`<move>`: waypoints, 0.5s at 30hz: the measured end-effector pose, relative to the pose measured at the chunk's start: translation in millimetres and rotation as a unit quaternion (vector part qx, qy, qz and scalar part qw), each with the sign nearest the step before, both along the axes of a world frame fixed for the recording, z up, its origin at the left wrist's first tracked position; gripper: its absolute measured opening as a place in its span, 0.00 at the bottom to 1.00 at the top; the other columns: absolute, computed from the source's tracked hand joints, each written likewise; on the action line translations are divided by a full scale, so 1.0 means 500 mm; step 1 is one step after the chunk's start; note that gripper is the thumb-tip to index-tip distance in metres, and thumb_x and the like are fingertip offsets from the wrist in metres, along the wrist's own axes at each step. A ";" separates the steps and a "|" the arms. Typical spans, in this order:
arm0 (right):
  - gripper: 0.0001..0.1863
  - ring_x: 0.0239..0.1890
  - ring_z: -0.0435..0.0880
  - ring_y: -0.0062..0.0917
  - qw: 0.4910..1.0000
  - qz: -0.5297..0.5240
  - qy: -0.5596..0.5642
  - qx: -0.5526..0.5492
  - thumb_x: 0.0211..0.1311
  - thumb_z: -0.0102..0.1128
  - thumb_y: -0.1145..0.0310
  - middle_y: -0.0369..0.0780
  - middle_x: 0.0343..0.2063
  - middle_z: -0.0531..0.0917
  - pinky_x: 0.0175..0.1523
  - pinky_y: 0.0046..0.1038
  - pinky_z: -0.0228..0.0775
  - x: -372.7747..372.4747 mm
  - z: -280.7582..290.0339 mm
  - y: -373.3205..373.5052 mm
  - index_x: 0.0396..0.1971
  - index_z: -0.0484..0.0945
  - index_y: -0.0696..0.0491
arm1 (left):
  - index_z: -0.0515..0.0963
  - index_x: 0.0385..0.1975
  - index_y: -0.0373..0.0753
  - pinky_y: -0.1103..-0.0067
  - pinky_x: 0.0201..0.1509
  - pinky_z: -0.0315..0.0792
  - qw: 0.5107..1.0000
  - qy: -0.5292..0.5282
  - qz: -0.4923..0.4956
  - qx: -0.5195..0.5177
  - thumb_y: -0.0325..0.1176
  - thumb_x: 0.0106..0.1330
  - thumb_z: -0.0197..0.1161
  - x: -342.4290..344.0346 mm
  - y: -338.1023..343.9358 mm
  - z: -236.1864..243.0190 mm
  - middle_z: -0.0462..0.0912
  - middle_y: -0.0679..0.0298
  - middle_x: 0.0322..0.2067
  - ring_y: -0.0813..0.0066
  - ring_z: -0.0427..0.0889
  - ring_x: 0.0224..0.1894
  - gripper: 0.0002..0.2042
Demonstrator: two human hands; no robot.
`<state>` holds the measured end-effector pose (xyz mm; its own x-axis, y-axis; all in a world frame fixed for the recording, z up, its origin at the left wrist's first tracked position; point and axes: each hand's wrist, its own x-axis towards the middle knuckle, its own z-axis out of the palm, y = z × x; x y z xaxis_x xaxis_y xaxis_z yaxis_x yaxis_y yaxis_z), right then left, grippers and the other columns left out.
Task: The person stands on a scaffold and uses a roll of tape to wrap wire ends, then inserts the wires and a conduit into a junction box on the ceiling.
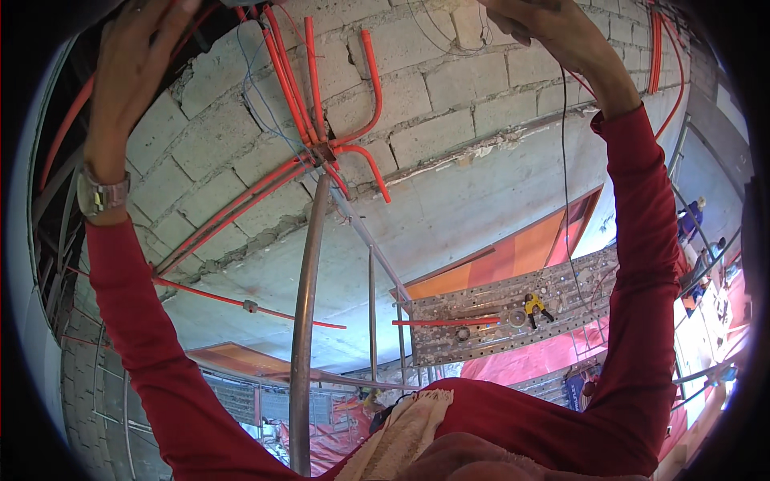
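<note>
Both my arms, in red sleeves, reach up toward the top of a grey block wall (449, 136). My left hand (132, 60), a metal watch (103, 195) on its wrist, is raised at the upper left against a dark edge; its fingertips run out of view. At the upper right, my right hand (549, 28) has its fingers curled around thin wires. A thin black wire (565, 176) hangs down from it along my forearm. Between the hands, several orange conduits (313, 72) fan out over the wall from a small junction box (323, 152).
A grey metal pole (305, 321) rises below the junction box. A perforated metal scaffold plank (449, 337) lies below, carrying yellow-handled pliers (536, 305), an orange tube piece (445, 322) and small parts. Red sheeting (537, 357) covers the ground. A person (690, 218) stands far right.
</note>
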<state>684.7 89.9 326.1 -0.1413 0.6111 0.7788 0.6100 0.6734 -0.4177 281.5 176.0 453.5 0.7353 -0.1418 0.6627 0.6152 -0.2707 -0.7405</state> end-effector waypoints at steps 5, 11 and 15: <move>0.14 0.23 0.70 0.11 0.998 0.033 0.003 0.055 0.76 0.58 0.61 0.28 0.23 0.76 0.27 0.17 0.62 -0.027 0.025 0.014 0.53 0.83 0.52 | 0.80 0.55 0.38 0.73 0.58 0.70 0.973 -0.085 -0.033 -0.210 0.56 0.79 0.50 -0.026 -0.023 0.011 0.84 0.56 0.49 0.61 0.83 0.51 0.26; 0.13 0.26 0.75 0.19 0.988 0.013 -0.052 0.146 0.77 0.56 0.60 0.33 0.25 0.79 0.32 0.24 0.69 -0.152 0.111 0.037 0.39 0.81 0.55 | 0.80 0.56 0.39 0.74 0.57 0.71 0.983 -0.069 -0.034 -0.170 0.57 0.78 0.50 -0.007 -0.010 -0.007 0.84 0.58 0.49 0.66 0.83 0.52 0.27; 0.17 0.28 0.78 0.21 0.990 0.123 -0.031 0.062 0.76 0.58 0.56 0.38 0.32 0.83 0.37 0.25 0.74 -0.222 0.098 0.092 0.42 0.80 0.57 | 0.80 0.55 0.39 0.74 0.56 0.71 0.979 -0.070 -0.048 -0.184 0.56 0.78 0.52 -0.072 0.012 -0.010 0.85 0.58 0.48 0.65 0.84 0.51 0.25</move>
<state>573.7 136.2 375.0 -0.3234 0.4518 0.8315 0.4431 0.8487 -0.2888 245.5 182.2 448.7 0.6281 0.0622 0.7756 0.6628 -0.5649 -0.4915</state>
